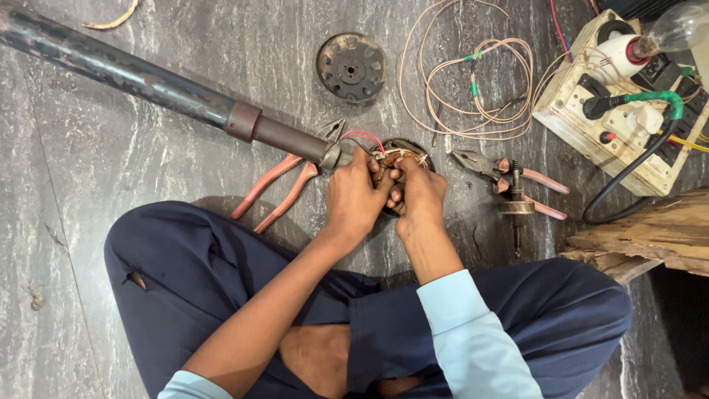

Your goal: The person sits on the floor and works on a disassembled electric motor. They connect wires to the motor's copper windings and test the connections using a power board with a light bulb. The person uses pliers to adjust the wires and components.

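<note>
I sit cross-legged on a grey stone floor. Both hands meet over a round motor winding (410, 150) with copper coils at the end of a long dark metal pipe (159, 87). My left hand (356, 196) pinches thin wires, with a red wire (365, 136) looping just above it. My right hand (419, 193) grips the winding's wires from the right side. The fingers hide most of the winding.
Orange-handled pliers (284, 185) lie left of my hands, another pair of pliers (506, 174) with a threaded shaft (515, 198) to the right. A round metal cover (351, 66), a coil of thin wire (473, 81), a cream switchboard (628, 111) with a bulb (676, 29), and wood planks (650, 236) lie around.
</note>
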